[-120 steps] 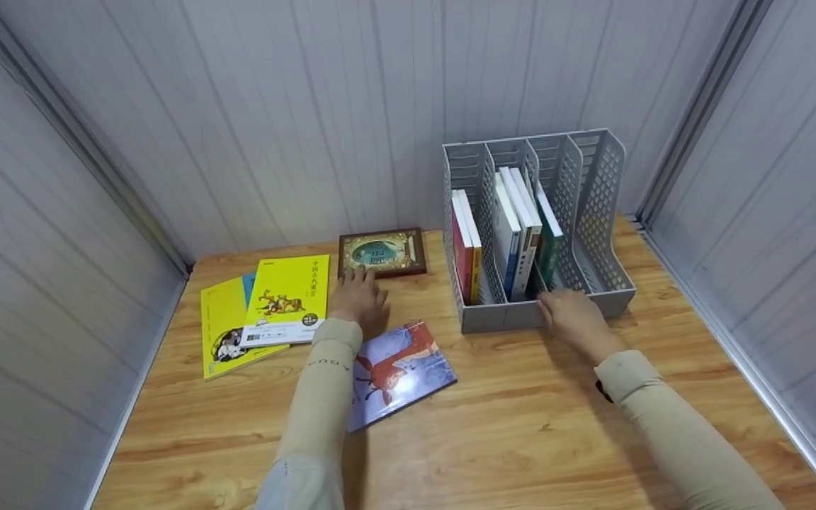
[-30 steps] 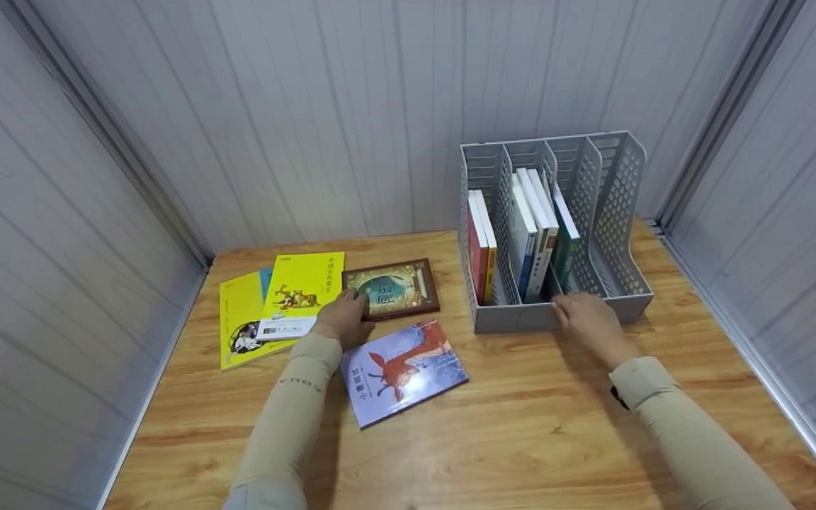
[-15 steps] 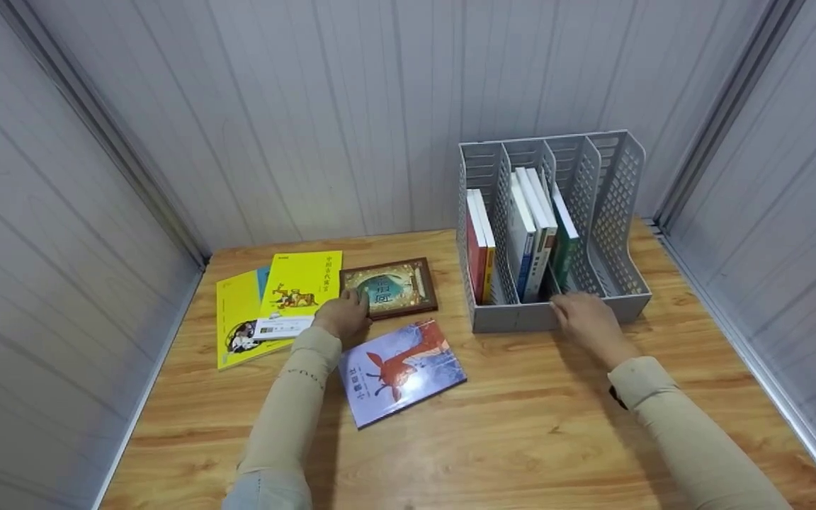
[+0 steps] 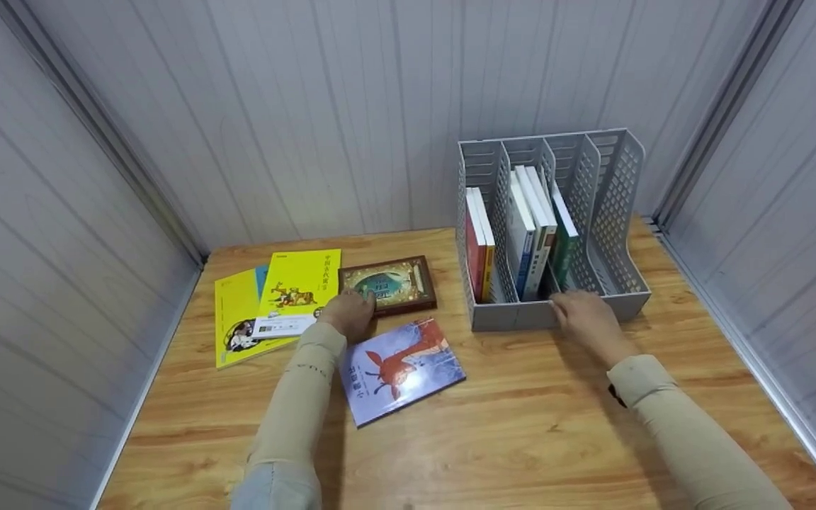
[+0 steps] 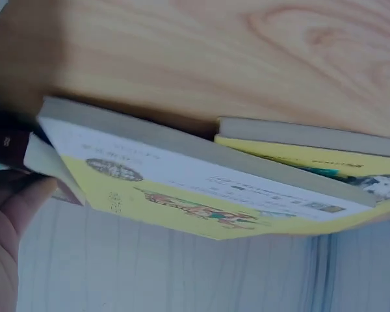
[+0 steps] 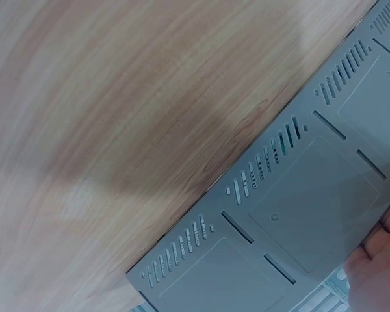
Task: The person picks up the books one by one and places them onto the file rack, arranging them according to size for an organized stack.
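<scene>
My left hand point(image 4: 349, 314) pinches the near left corner of a brown-framed hardcover book point(image 4: 408, 283), its near edge tilted up a little. In the left wrist view the thumb presses against this book point(image 5: 42, 159); the other fingers are mostly hidden. My right hand point(image 4: 585, 315) grips the front rim of a grey desk file organizer point(image 4: 514, 317), its fingers curled over the edge in the right wrist view. Just in front of the brown book lies a purple picture book point(image 4: 401, 372) with a red deer-like animal. Left of my left hand, a yellow book point(image 4: 302, 283) overlaps others.
Another yellow book point(image 4: 234, 308) and a blue one point(image 4: 261, 276) lie partly covered. The organizer holds red and yellow books point(image 4: 479, 248), white ones point(image 4: 534, 234) and a green one point(image 4: 565, 248); its rightmost slot has no books. Panel walls point(image 4: 351, 113) enclose the wooden table point(image 4: 493, 439).
The brown book has slid away from the back wall toward me, and its near edge has just risen slightly. My left hand shifted to its corner. My right hand stayed on the organizer.
</scene>
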A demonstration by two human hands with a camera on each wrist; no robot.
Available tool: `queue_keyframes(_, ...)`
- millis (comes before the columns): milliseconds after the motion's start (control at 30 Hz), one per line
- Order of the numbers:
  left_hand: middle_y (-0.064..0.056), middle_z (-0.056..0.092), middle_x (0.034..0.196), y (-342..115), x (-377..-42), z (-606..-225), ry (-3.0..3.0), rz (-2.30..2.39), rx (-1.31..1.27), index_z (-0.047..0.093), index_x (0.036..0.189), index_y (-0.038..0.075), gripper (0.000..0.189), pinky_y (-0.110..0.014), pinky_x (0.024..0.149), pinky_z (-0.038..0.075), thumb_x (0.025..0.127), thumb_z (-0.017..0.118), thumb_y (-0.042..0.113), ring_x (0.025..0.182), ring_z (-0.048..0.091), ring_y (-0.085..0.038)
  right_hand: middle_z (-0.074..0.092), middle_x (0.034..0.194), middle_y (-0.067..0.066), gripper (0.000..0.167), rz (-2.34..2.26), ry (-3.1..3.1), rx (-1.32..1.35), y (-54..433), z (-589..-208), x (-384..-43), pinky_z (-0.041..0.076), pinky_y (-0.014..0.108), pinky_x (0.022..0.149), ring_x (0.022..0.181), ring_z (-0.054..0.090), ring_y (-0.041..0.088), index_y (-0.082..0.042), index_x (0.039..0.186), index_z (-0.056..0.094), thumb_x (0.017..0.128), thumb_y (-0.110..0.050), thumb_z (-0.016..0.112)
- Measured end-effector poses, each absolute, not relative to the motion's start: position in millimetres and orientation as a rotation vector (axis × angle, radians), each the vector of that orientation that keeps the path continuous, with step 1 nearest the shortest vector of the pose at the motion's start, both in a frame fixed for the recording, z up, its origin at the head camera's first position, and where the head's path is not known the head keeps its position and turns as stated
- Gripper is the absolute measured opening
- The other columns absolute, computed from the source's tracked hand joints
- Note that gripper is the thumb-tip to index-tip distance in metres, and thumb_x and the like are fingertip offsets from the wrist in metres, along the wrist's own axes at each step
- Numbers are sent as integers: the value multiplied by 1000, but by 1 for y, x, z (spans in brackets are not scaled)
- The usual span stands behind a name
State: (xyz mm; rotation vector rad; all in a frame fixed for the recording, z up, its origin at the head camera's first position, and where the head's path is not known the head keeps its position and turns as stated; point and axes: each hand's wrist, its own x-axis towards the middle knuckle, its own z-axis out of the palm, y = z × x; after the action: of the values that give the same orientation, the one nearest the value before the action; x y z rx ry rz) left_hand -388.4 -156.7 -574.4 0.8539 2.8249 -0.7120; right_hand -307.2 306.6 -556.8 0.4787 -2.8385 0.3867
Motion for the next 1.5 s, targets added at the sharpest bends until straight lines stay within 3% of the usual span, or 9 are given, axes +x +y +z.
queue_keyframes(167, -23, 77, 104, -154, -392, -570, 2915, -470, 836, 60, 143, -10, 58, -51, 88, 67, 107, 64, 35, 96, 77, -38, 78, 116, 26, 29, 374, -2857, 467, 305, -555, -309, 57, 66, 99, 109, 73, 49, 3, 122, 76, 113, -18, 56)
queue_keyframes(367, -17, 79, 99, -152, -389, -580, 3104, -330, 643, 77, 108, -3, 20, -48, 80, 68, 101, 74, 16, 90, 78, -35, 77, 119, 26, 31, 380, -2887, 457, 304, -555, -310, 55, 69, 103, 112, 72, 49, 3, 124, 75, 113, -18, 55)
queue_keyframes(500, -18, 80, 103, -146, -392, -577, 3119, -272, 521, 79, 111, -2, 14, -48, 83, 68, 103, 69, 4, 94, 79, -35, 78, 116, 26, 31, 397, -2883, 462, 304, -552, -310, 56, 69, 100, 109, 72, 49, 3, 122, 75, 113, -19, 55)
queue_keyframes(900, -24, 76, 105, -149, -385, -580, 3232, -344, 673, 71, 116, -9, 19, -50, 85, 66, 103, 68, 5, 96, 75, -38, 78, 112, 25, 30, 396, -2889, 462, 307, -555, -309, 56, 69, 99, 107, 72, 49, 2, 117, 75, 114, -19, 54)
queue_keyframes(1000, -24, 75, 105, -149, -383, -579, 3263, -361, 701, 69, 116, -9, 19, -48, 85, 66, 103, 68, 5, 97, 74, -38, 78, 104, 23, 28, 401, -2878, 470, 307, -554, -309, 57, 68, 96, 102, 73, 48, 1, 112, 75, 113, -18, 55)
queue_keyframes(1167, -23, 75, 106, -150, -378, -574, 3299, -258, 726, 66, 117, -7, 32, -47, 88, 66, 96, 79, 14, 99, 75, -37, 74, 89, 18, 24, 401, -2858, 491, 308, -555, -308, 59, 65, 87, 91, 72, 45, -2, 101, 72, 112, -15, 56)
queue_keyframes(1333, -23, 75, 113, -151, -368, -566, 3283, 74, 659, 62, 124, -4, 56, -50, 96, 65, 84, 92, 22, 105, 75, -38, 75, 94, 20, 25, 409, -2853, 486, 308, -557, -309, 58, 67, 92, 95, 73, 46, -1, 104, 73, 113, -17, 55)
queue_keyframes(1500, -21, 76, 118, -153, -359, -562, 3306, 215, 643, 61, 127, -2, 62, -50, 99, 64, 80, 95, 21, 108, 77, -37, 76, 96, 22, 26, 411, -2853, 488, 310, -557, -308, 57, 68, 95, 98, 73, 48, 0, 106, 73, 113, -18, 54)
